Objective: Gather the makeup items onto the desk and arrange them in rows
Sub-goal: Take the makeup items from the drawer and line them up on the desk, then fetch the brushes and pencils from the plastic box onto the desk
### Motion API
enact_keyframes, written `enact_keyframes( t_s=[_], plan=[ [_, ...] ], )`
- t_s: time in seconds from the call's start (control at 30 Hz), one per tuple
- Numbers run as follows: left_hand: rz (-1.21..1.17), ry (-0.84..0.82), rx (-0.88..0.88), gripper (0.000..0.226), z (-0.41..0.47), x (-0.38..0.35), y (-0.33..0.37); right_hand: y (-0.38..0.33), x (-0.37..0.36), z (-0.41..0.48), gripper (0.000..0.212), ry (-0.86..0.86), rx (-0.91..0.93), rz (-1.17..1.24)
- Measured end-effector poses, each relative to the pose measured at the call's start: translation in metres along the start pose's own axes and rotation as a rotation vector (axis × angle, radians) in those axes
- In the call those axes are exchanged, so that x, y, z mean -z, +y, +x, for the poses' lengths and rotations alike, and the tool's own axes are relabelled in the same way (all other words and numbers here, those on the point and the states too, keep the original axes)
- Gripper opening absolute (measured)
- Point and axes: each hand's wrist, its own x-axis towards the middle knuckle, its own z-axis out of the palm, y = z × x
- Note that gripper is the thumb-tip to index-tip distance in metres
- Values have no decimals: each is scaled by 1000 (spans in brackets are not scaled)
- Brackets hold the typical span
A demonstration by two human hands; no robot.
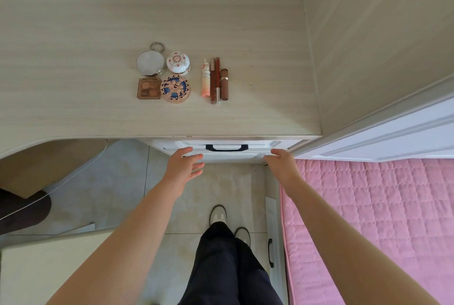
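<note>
I see left hand (184,166) fingers wide, right hand (282,165) fingers loose, both empty; makeup items (175,89) at 12 o'clock.

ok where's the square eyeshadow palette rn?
Head view, on the desk, left of centre: square eyeshadow palette, with the blue floral compact at its right and the silver round compact just behind it.

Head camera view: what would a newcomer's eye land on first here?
Four makeup cases in a square on the desk, the blue-flowered compact brightest, with four slim tubes side by side to their right. Next, the pink quilt at lower right, and the left hand and right hand, both empty, held out before the white drawer.
</note>
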Motion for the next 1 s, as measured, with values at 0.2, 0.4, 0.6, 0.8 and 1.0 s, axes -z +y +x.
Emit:
enact_keyframes(
  t_s=[0.2, 0.4, 0.6, 0.8, 1.0],
  plan=[
    [421, 10, -221, 31, -64, -14, -32, 34, 10, -56, 50, -32, 326, -471],
    [811, 23, -552, 32, -123, -25, -63, 64, 28, -115, 41, 57, 460, -640],
    [1152, 17, -914, 40, -160, -30, -83, 93, 25, -165, 45, 223, 590, -683],
    [1410, -119, -1289, 41, -167, -9, -83, 110, -7, -206, 55, 380, 542, -677],
    [1494, -249, -1477, 41, -160, 20, -70, 123, -43, -242, 51, 508, 408, -636]
  ],
)
